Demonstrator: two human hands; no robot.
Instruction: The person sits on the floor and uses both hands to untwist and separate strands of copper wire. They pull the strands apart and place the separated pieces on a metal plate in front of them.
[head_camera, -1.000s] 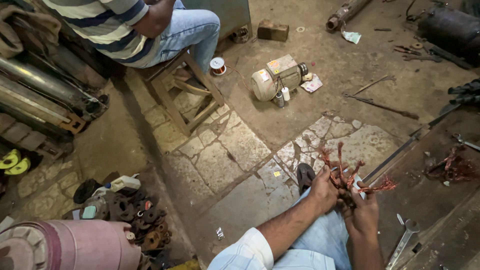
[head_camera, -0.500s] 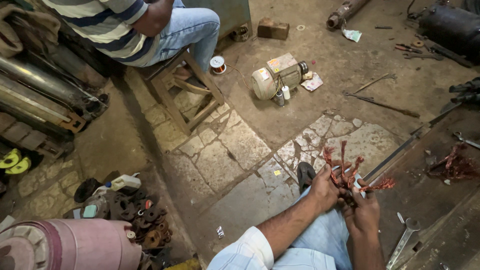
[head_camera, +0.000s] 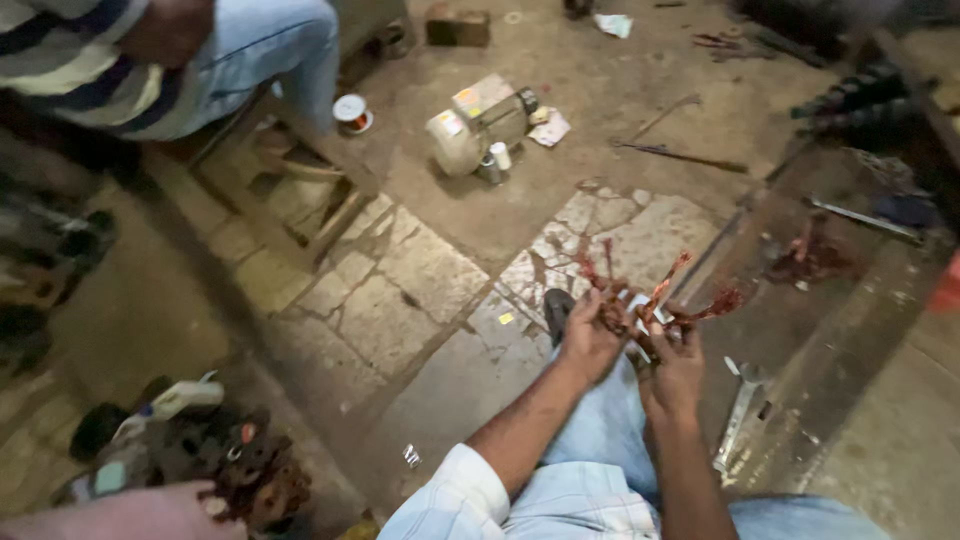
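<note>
Both your hands, left hand (head_camera: 590, 338) and right hand (head_camera: 675, 365), grip one reddish wire bundle (head_camera: 655, 295). One wrench (head_camera: 738, 410) lies right. One motor (head_camera: 480, 122) sits far.

A bundle of reddish-copper wire strands (head_camera: 650, 300) is held near the middle of the scene, slightly right, above the stone-paved floor. It is gripped from the left by the left hand (head_camera: 590, 335) and from below right by the right hand (head_camera: 675, 365), both closed around its lower part. Its stiff, bent ends are splayed upward and out to the right, blurred in places.
</note>
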